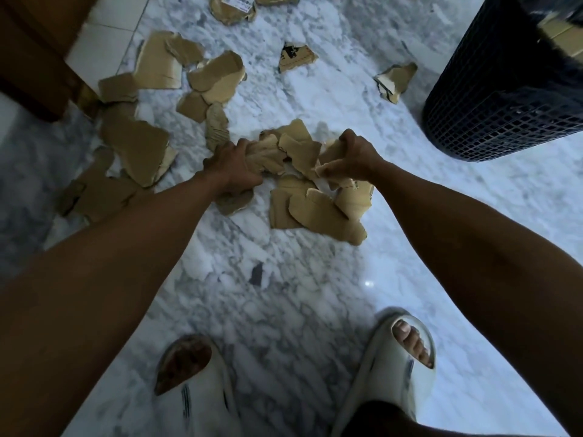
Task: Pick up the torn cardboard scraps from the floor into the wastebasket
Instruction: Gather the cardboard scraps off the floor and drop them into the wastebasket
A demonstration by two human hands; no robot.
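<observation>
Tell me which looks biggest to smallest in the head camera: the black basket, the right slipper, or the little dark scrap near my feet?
1. Wastebasket, partly cut off.
2. Right slipper, enlarged by nearness, so unsure.
3. Dark scrap.

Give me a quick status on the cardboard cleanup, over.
Left hand and right hand both closed on the centre scrap pile. More scraps scattered left and beyond. Wastebasket upper right, path clear.

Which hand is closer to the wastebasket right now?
Right. The right hand grips scraps in the middle pile, on the side toward the wastebasket; the left hand grips the pile's far side.
</observation>
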